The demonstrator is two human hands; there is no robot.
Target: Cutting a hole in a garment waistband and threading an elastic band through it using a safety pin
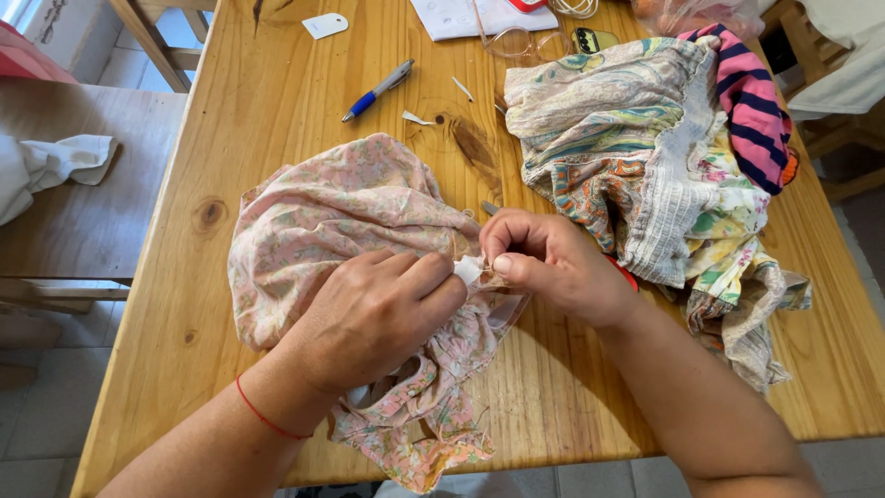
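Pink floral garment [341,221] lies crumpled, lengthwise toward the person, both hands [461,286] pinching its white tag [468,269].

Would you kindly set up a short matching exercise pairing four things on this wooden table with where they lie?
Things:
1. pink floral cloth
2. blue and silver pen
3. pink and navy striped cloth
4. white paper tag

Places:
A. far edge, left of the papers
B. under both hands
C. on the right-hand pile of patterned fabrics
D. on bare wood beyond the floral cloth

Pairs: 1-B, 2-D, 3-C, 4-A
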